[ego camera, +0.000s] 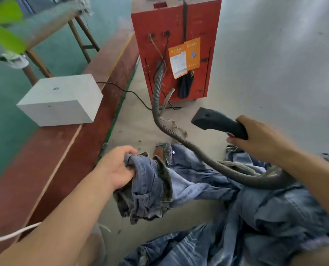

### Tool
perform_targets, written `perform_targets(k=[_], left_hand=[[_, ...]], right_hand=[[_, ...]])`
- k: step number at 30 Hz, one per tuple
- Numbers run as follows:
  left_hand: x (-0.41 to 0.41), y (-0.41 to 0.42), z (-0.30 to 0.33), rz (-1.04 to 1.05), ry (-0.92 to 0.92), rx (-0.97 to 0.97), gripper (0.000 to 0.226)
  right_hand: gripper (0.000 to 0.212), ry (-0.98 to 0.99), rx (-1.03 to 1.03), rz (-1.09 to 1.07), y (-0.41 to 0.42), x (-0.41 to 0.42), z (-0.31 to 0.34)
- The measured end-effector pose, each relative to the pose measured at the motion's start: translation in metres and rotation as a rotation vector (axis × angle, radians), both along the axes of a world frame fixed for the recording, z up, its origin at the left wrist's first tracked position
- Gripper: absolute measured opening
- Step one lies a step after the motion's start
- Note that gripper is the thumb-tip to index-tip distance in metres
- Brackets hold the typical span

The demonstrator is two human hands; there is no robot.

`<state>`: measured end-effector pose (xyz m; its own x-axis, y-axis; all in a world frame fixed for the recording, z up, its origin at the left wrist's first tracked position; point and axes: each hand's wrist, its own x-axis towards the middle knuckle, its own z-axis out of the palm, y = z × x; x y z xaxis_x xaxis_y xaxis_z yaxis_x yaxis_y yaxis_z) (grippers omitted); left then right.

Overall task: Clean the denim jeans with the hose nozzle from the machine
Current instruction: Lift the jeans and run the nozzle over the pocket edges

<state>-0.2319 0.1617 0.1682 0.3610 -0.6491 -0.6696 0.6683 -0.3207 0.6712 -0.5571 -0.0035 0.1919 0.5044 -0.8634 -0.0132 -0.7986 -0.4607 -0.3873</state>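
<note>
our left hand (pixel 117 167) bunches the waistband of the faded denim jeans (pixel 188 189) lying near us; our right hand (pixel 259 139) grips the black plastic nozzle (pixel 219 121), its ribbed hose (pixel 179 139) curving to the far red machine (pixel 176 50).

There are two hands, the left hand (pixel 117 167) and the right hand (pixel 259 139). One red machine (pixel 176 50) stands beyond them, with one hose (pixel 179 137), one nozzle (pixel 215 120), one white box (pixel 62 98), two orange labels (pixel 184 56).
</note>
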Motion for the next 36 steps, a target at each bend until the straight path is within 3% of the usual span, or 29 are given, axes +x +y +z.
perform_targets(k=[2, 3, 5, 7, 8, 9, 10, 13, 14, 19, 26, 32, 36], left_hand=[[0.012, -0.007, 0.004, -0.030, -0.062, -0.227, 0.015], [0.014, -0.008, 0.001, -0.171, -0.188, -0.200, 0.032], [0.011, 0.000, -0.022, -0.714, -0.461, 0.188, 0.080], [-0.003, 0.009, -0.049, -1.283, -0.429, 0.538, 0.125], [-0.011, 0.012, -0.060, -1.436, -0.405, 0.584, 0.132], [-0.017, 0.012, -0.067, -1.462, -0.398, 0.575, 0.129], [-0.018, 0.008, -0.071, -1.405, -0.391, 0.518, 0.115], [-0.003, -0.009, -0.070, -1.086, -0.349, 0.336, 0.037], [0.008, -0.012, -0.064, -0.998, -0.328, 0.292, 0.029], [0.047, -0.013, -0.028, -0.716, -0.099, 0.085, 0.050], [0.046, -0.003, 0.004, -0.714, 0.085, -0.158, 0.055], [0.042, -0.007, 0.009, -0.606, 0.016, -0.157, 0.054], [0.048, -0.007, 0.020, -0.756, -0.033, -0.128, 0.040]], right_hand=[[0.026, 0.009, -0.032, 0.003, -0.006, 0.001, -0.001], [0.027, 0.006, -0.050, 0.001, -0.010, 0.003, 0.001], [0.029, -0.026, -0.073, -0.011, -0.019, 0.007, 0.003], [0.029, -0.057, -0.076, -0.030, -0.027, 0.011, 0.002], [0.030, -0.059, -0.069, -0.033, -0.030, 0.012, 0.001], [0.030, -0.051, -0.058, -0.030, -0.032, 0.012, -0.001], [0.030, -0.037, -0.047, -0.024, -0.034, 0.012, -0.003], [0.029, 0.018, -0.020, -0.006, -0.036, 0.009, -0.005], [0.029, 0.033, -0.012, 0.006, -0.035, 0.007, -0.006], [0.041, 0.058, 0.030, 0.088, -0.024, 0.002, 0.002], [0.028, -0.003, 0.015, 0.167, 0.001, 0.001, 0.019], [0.038, -0.053, 0.016, 0.182, 0.017, 0.004, 0.023], [0.053, -0.011, -0.039, 0.231, 0.018, 0.006, 0.022]])
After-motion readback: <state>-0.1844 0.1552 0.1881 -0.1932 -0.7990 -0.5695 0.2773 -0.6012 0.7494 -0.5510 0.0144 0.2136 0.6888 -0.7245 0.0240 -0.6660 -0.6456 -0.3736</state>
